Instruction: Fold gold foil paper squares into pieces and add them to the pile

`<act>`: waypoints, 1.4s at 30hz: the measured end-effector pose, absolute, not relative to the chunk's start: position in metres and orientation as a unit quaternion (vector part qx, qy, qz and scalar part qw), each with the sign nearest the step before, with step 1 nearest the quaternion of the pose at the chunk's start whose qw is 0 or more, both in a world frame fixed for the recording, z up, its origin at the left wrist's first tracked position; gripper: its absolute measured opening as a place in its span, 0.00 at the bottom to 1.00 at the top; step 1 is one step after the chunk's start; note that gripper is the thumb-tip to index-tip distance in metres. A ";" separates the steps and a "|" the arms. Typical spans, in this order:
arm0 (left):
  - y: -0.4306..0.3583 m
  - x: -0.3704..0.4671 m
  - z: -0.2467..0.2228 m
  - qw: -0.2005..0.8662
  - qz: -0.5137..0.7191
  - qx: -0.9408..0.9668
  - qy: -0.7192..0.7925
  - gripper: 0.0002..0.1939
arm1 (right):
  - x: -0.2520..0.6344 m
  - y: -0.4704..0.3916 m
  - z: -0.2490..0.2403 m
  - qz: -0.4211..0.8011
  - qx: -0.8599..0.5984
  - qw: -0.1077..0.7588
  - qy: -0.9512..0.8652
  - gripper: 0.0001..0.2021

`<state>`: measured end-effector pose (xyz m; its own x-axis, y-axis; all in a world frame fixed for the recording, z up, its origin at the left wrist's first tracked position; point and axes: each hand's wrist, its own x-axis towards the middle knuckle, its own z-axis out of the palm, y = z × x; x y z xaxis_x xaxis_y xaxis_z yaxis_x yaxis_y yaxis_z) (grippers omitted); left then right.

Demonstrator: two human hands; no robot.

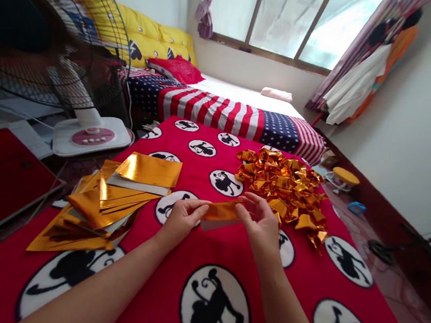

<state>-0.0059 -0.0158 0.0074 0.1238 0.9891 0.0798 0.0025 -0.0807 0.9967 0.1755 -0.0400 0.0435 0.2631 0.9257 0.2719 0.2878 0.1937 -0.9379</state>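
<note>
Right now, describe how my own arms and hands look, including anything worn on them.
The left hand and right hand are bare, no gloves or rings visible. The left forearm and right forearm show no sleeves, watch or bracelet.

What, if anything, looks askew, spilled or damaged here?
Slightly askew: the loose stack of rectangular gold foil sheets on the red monkey-print cloth is fanned at uneven angles, with some pale backs showing. No spill or damage visible. Nothing odd about the gold foil piece between the left hand and right hand.
</note>
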 end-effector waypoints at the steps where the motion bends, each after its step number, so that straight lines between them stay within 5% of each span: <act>1: -0.016 -0.006 0.008 0.500 0.484 0.565 0.442 0.15 | 0.176 -0.039 0.042 0.348 -0.555 0.553 -0.514 0.20; 12: -0.007 -0.009 0.002 0.516 0.544 0.474 0.462 0.14 | 0.169 -0.044 0.038 0.507 -0.534 0.518 -0.435 0.12; 30: -0.011 -0.012 0.009 0.513 0.542 0.467 0.475 0.14 | 0.171 -0.044 0.015 0.409 -0.539 0.534 -0.507 0.13; 42: -0.005 -0.011 0.001 0.554 0.532 0.456 0.449 0.22 | 0.168 -0.043 0.010 0.470 -0.516 0.568 -0.437 0.15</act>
